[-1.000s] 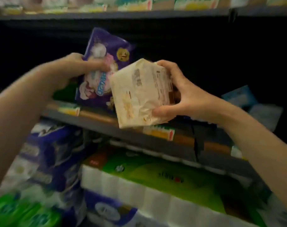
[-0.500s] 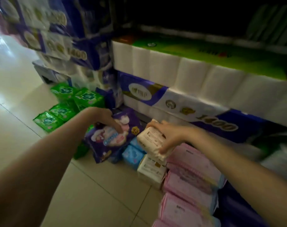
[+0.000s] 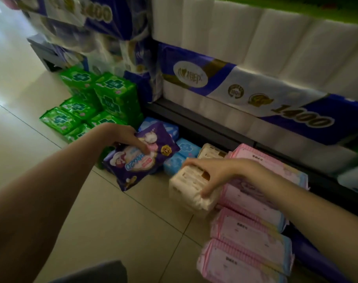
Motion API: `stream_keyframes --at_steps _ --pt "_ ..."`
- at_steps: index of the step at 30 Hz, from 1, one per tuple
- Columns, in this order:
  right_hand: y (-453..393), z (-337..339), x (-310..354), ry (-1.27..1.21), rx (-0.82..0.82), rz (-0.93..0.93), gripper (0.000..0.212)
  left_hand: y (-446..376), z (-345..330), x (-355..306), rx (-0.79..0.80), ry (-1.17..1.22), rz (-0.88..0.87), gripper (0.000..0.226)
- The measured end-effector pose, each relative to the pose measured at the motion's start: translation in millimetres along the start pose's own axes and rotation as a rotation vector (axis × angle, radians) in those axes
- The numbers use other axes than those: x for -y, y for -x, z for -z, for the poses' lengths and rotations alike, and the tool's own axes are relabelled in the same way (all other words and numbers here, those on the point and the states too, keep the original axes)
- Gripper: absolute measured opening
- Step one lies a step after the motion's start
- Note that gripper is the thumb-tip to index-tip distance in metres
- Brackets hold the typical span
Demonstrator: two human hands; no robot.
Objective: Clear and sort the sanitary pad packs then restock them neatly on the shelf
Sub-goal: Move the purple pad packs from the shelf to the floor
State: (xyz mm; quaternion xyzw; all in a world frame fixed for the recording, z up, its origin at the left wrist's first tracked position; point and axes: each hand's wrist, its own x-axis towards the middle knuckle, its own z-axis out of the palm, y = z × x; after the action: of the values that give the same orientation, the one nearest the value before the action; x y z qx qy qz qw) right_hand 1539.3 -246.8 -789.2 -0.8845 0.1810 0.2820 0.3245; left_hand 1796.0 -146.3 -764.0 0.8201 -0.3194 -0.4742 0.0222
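Both packs now lower: left hand [image 3: 127, 137] fingers clutching purple pack [image 3: 141, 158], right hand [image 3: 214, 174] cream pack [image 3: 191, 187]

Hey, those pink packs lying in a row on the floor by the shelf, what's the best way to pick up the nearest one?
Probably from above, across its short width. The nearest pink pack lies flat, broad face up, its far long side against the next pink pack. Its near edge and left end look free, so put the thumb on the near edge, work the fingers into the seam, and pinch.
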Motion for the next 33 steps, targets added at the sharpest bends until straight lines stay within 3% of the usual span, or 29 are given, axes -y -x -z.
stream_keyframes --at_steps 3,7,10,12,13,16,17,21,22,24,26,28,30,33 --pt "-18.2 -41.3 -2.6 0.126 0.049 -0.038 0.09 -1.4 -6.9 4.6 0.034 -0.071 -0.004 0.071" --pt "-21.7 -93.6 -3.0 0.648 -0.201 -0.117 0.063 -2.1 -14.9 3.9 0.05 -0.14 -0.023 0.058" --pt "-21.0 -101.0 -4.9 0.637 -0.281 -0.135 0.057 -3.7 -18.9 3.5 0.071 -0.136 -0.026 0.059" --pt "-23.9 -84.6 -3.0 0.466 -0.377 -0.12 0.055 -3.9 -20.9 3.3 0.11 -0.126 -0.029 0.057" --pt "-25.0 -71.3 0.6 0.257 -0.448 -0.118 0.055 -3.6 -22.3 2.6 0.131 -0.116 -0.033 0.054" --pt "-22.4 -28.5 16.3 -0.673 -0.436 -0.046 0.07 -1.6 -25.9 -3.9 0.192 -0.068 -0.062 0.05" --pt "-22.4 -19.6 20.5 -0.828 -0.402 -0.013 0.075 0.5 -27.4 -7.9 0.224 -0.034 -0.078 0.047" --pt "-32.5 -9.0 22.7 -0.986 -0.424 0.038 0.095 8.2 -32.5 -22.7 0.337 0.116 -0.17 0.026" --pt "-34.4 -6.5 22.3 -1.093 -0.492 0.033 0.095 9.0 -32.9 -23.6 0.339 0.164 -0.191 0.02" --pt "-33.9 2.6 19.7 -1.356 -0.683 0.026 0.074 8.8 -32.1 -21.4 0.302 0.302 -0.226 0.017" --pt "-27.4 10.1 19.1 -1.429 -0.771 0.015 0.055 6.8 -30.0 -19.1 0.259 0.505 -0.267 0.022" --pt "-22.6 10.2 22.4 -1.39 -0.73 0.052 0.05 3.7 -27.8 -22.9 0.227 0.72 -0.32 0.035" --pt "-17.1 10.3 26.0 -1.317 -0.716 0.07 0.061 3.2 -29.9 -35.5 0.203 0.841 -0.381 0.047" --pt "9.3 27.3 20.3 -1.013 -0.807 -0.003 0.083 2.3 -39.8 -61.1 0.271 0.837 -0.475 0.07"
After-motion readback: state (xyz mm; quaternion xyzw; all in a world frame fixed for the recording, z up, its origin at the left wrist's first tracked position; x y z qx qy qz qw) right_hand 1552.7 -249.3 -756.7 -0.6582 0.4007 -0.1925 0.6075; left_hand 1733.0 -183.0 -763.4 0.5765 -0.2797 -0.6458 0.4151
